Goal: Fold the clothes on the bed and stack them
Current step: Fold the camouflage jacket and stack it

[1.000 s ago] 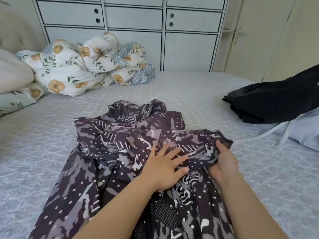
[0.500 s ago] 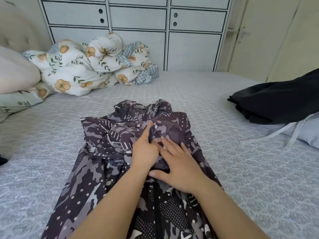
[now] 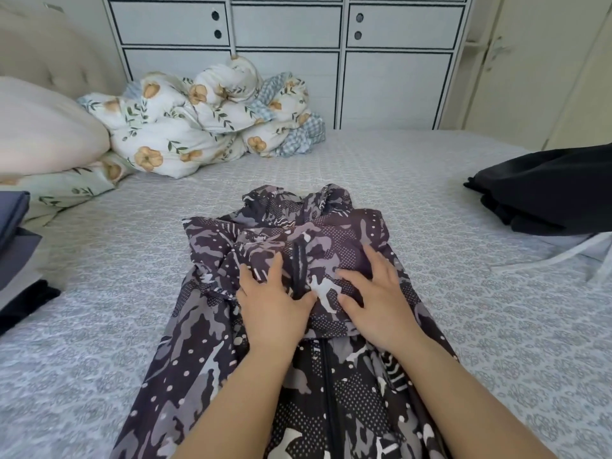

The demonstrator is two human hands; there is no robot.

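Both hands: left hand (image 3: 275,306) and right hand (image 3: 374,303) spread flat — pressing patterned jacket (image 3: 231,359).
Progress: sleeves tucked — body unfolded, unstacked.

The patterned jacket (image 3: 205,342) is cut off by the lower edge; under the fingers (image 3: 374,260) its folded fabric is hidden.

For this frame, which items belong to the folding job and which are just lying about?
Job: dark grey-and-white patterned zip jacket under left hand and right hand; black crumpled garment; dark folded clothes stack.

Lying about: floral quilt; pale pink pillow; white cabinet.
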